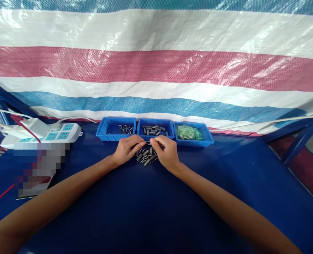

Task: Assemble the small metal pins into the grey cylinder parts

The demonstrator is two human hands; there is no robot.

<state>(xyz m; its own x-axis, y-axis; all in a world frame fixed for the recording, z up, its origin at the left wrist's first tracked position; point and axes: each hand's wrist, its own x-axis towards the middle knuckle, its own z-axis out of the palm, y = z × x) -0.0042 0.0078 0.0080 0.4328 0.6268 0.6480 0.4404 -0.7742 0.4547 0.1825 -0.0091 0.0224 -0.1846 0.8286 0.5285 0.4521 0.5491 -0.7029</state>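
Observation:
My left hand (pixel 127 149) pinches one end of a small dark rod (pixel 147 142) with a pale metallic glint. The other end is between the fingertips of my right hand (pixel 168 151), so both hands are closed on it. Its exact kind is too small to make out. Just below the fingers lies a loose pile of short grey-black cylinders and thin pointed metal pieces (pixel 146 157). Behind my hands stand three blue bins: the left bin (pixel 106 137) has thin dark pieces, the middle bin (pixel 169 124) short grey cylinders, the right bin (pixel 195 143) a green plastic bag (pixel 189 133).
A white power strip (pixel 69 132) with plugs and cables sits at the left. Near it lies a flat, partly pixelated object (pixel 37 185) with a red cable (pixel 3 195). A striped plastic sheet (pixel 156 65) hangs behind the blue tabletop (pixel 146 211).

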